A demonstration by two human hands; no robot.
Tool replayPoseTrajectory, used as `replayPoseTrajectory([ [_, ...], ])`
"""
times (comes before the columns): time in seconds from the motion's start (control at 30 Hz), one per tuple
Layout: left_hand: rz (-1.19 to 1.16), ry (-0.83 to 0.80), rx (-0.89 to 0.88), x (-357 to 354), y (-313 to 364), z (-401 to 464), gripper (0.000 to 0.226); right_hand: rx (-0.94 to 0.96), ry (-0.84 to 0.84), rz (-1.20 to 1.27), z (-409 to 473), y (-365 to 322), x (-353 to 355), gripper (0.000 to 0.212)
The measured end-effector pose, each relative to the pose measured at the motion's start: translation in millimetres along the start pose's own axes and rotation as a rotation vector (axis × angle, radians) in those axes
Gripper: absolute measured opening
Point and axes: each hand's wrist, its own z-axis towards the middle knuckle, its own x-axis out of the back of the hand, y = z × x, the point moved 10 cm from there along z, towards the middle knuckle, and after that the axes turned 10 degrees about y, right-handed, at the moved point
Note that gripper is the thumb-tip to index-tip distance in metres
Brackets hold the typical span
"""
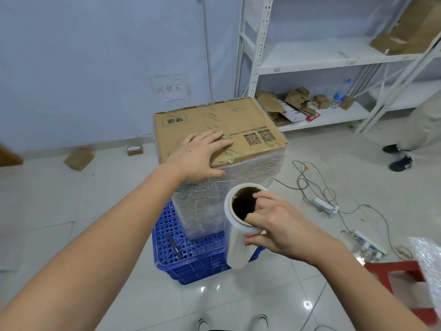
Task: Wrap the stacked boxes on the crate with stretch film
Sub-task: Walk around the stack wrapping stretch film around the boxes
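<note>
Blue perforated plastic crate sits on the pale tiled floor, and on it stands the stack of brown cardboard boxes; clear stretch film already covers the sides of the stack, so I cannot count the boxes under the top one. One black pen-like thing lies on the crate's bare deck beside the stack.

My left hand lies flat, fingers spread, on the near corner of the top box, thumb over the edge onto the film. My right hand grips one white roll of stretch film, held upright just beside the stack; some fingers are hooked into its brown cardboard core while the thumb presses the outside. My two hands are apart.

White metal shelving against the wall holds one clear water bottle and several small cardboard boxes and flattened scraps on the lower shelf, with more folded cardboard higher up. Two small cardboard boxes lie on the floor near the wall. Cables and power strips trail across the tiles at right, near one red stool. Another person's two dark shoes show at the far right.
</note>
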Motion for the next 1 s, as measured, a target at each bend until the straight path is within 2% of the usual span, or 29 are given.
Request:
replayPoseTrajectory([
  [0.23, -0.009, 0.012, -0.003, -0.8, 0.1, 0.0, 0.091, 0.065, -0.011, -0.072, 10.3, -13.3, -10.9, 0.028],
  [0.33, 0.001, 0.013, -0.007, -1.6, 0.5, 0.7, 0.09, 0.073, -0.056, -0.175, 11.4, -19.4, -13.1, 0.028],
  [0.43, 0.003, 0.008, -0.012, -1.8, 0.6, 0.4, 0.09, 0.008, -0.066, -0.261, 11.7, -32.2, -20.3, 0.031],
  [0.53, 0.003, 0.009, -0.013, -2.2, 0.6, 0.4, 0.09, -0.16, -0.025, -0.286, 10.9, -37.4, -21.3, 0.048],
  [0.67, 0.005, 0.007, -0.011, -2.8, -0.2, 0.5, 0.09, -0.286, 0.084, -0.355, 13.4, -38.3, -19.7, 0.043],
  [0.73, 0.006, 0.007, -0.012, -3.0, 0.0, 0.6, 0.09, -0.368, 0.113, -0.377, 17.1, -27.3, -18.8, 0.053],
  [0.8, 0.006, 0.01, -0.009, -3.0, -0.2, 0.3, 0.09, -0.377, 0.16, -0.393, 18.7, -16.2, -16.8, 0.059],
  [0.9, 0.006, 0.007, -0.002, -2.4, -0.1, -0.4, 0.09, -0.313, 0.241, -0.354, 15.7, -2.5, -10.5, 0.051],
  [1.0, -0.003, 0.002, 0.008, -1.4, 0.3, -0.7, 0.09, -0.246, 0.263, -0.327, 14.4, 2.2, -6.7, 0.052],
])
